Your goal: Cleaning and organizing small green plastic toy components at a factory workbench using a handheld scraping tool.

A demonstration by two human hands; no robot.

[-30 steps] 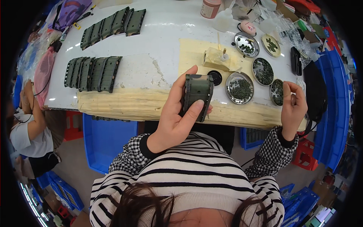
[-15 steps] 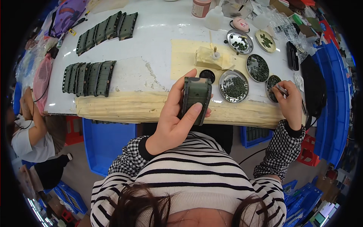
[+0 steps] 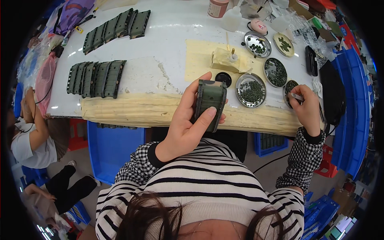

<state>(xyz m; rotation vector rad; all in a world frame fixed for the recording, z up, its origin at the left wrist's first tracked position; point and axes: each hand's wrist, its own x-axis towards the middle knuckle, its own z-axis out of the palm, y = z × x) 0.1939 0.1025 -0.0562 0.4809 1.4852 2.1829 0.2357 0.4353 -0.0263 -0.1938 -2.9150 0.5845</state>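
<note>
My left hand (image 3: 182, 126) is wrapped round a dark green camouflage plastic part (image 3: 212, 97) with ridged side edges, holding it upright over the table's front edge with the thumb across its face. My right hand (image 3: 308, 107) pinches metal tweezers (image 3: 297, 97), whose tips reach into a small round dish (image 3: 284, 96) of tiny green pieces. Left of that stand two larger metal dishes, a front dish (image 3: 237, 93) and a back dish (image 3: 264, 73), both with similar small green pieces. A black round cap (image 3: 223, 79) lies beside the held part.
Similar green parts lie at left in a back row (image 3: 116, 29) and a front row (image 3: 96, 79). A yellow taped block (image 3: 221, 60) stands mid-table. Blue bins, including a bin (image 3: 116, 154) below the table, are around me. Co-workers sit at left, one a person in white (image 3: 30, 148).
The view has shifted slightly, so the tabletop things sit a little further right. Both hands keep nearly the same pose. More of another person shows at lower left.
</note>
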